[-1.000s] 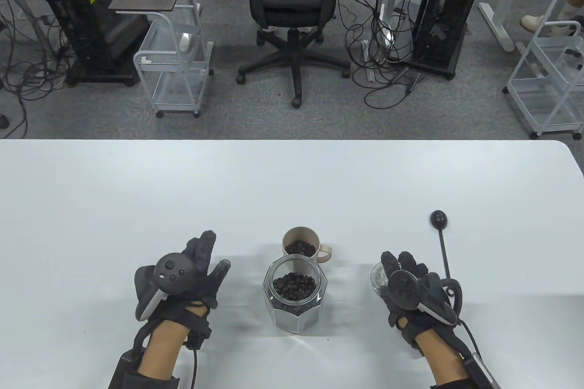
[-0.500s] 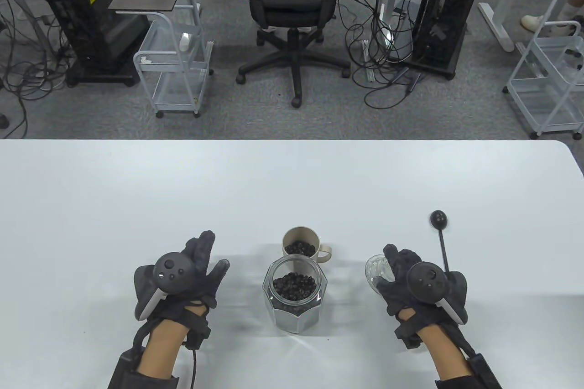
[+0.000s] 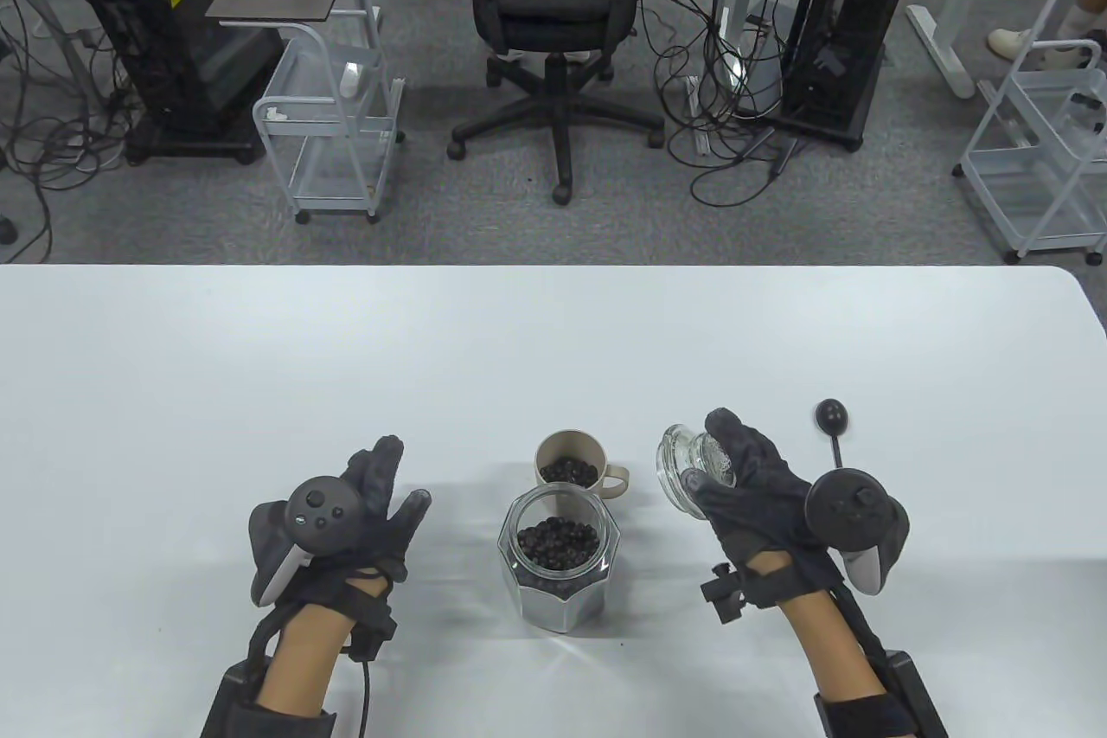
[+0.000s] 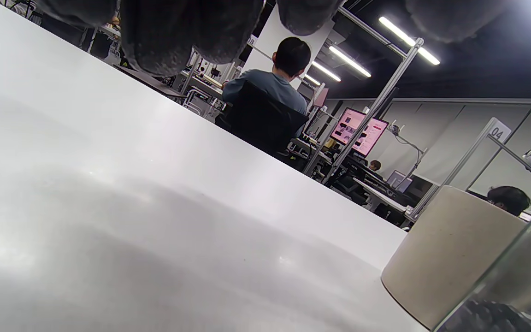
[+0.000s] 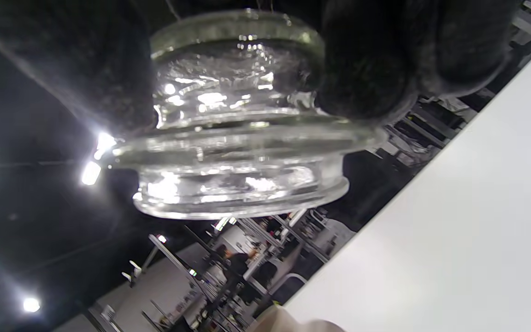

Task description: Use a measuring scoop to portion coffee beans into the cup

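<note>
A clear glass jar (image 3: 559,562) holding dark coffee beans stands uncovered near the table's front middle. Just behind it sits a beige cup (image 3: 568,464) with beans inside; its wall (image 4: 450,251) also fills the lower right of the left wrist view. My right hand (image 3: 744,483) grips the glass jar lid (image 3: 685,465) and holds it tilted in the air to the right of the cup; in the right wrist view the lid (image 5: 242,124) fills the frame between gloved fingers. The black measuring scoop (image 3: 834,420) lies on the table behind my right hand. My left hand (image 3: 380,504) rests open left of the jar.
The white table (image 3: 259,375) spreads wide behind and to the left. Beyond its far edge stand an office chair (image 3: 553,3), wire carts (image 3: 333,124) and computer towers on a floor with cables. A person sits at a desk in the left wrist view.
My right hand has lifted the glass lid off the table and carried it up and to the left, turning the wrist. The left hand has stayed almost still.
</note>
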Demonstrator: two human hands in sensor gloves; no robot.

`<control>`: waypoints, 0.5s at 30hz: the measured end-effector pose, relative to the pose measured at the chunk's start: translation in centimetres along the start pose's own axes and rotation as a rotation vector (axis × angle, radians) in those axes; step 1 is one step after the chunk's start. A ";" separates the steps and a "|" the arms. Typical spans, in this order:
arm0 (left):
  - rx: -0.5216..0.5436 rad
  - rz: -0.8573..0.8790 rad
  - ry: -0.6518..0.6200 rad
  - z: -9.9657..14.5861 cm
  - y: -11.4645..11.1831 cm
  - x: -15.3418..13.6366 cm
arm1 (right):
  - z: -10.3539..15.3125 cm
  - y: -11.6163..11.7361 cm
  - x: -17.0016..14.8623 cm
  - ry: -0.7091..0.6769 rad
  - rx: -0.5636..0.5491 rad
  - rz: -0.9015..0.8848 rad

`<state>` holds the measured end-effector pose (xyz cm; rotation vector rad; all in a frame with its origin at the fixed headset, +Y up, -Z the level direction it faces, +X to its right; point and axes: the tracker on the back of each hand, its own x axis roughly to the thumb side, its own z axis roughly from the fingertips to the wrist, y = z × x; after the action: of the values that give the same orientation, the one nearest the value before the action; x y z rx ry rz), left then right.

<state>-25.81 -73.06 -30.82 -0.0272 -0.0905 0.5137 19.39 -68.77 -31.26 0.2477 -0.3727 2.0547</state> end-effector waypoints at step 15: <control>-0.004 0.001 0.002 -0.1 0.2 -0.1 | 0.8 5.6 6.6 -0.342 -0.027 0.174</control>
<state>-25.96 -72.94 -30.95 -0.0320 -0.0892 0.5140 11.33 -66.31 -29.22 0.5711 -0.6494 2.1769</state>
